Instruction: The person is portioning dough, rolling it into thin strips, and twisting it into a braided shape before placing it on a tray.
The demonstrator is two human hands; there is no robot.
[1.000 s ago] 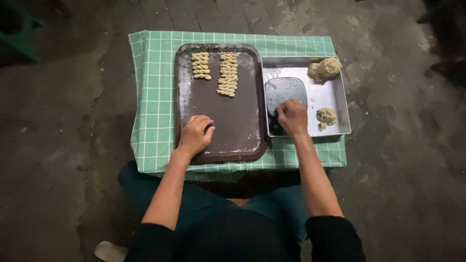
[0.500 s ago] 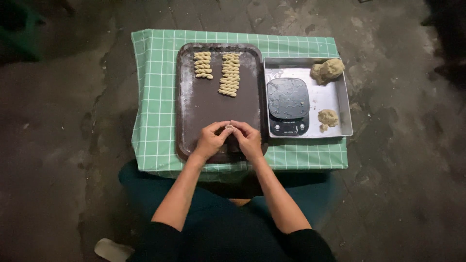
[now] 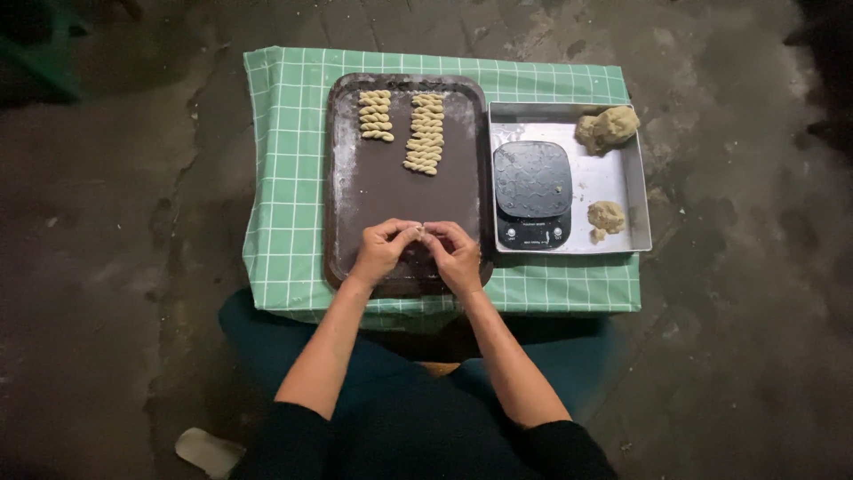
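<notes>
Left hand (image 3: 384,249) and right hand (image 3: 453,253) meet fingertip to fingertip over the near end of a dark brown baking tray (image 3: 355,191); both are curled, pinching a small piece of dough (image 3: 421,230) between them, the piece mostly hidden by the fingers. Beyond the hands, at the far end of the tray, lie two columns of twisted dough pieces: a short column (image 3: 375,115) ahead of the left hand, a longer column (image 3: 426,133) just beside it, ahead of the gap between the hands. The tray's surface shows a light dusting of flour. To the right of the right hand sits a shallow metal pan (image 3: 635,178), close beside the tray. Inside it, nearest the right hand, a dark digital kitchen scale (image 3: 531,191); farther right a small dough lump (image 3: 606,216); at the pan's far corner a large dough lump (image 3: 606,127). All rest on a low table under a green checked cloth (image 3: 284,178), on a dark cracked floor (image 3: 115,222).
</notes>
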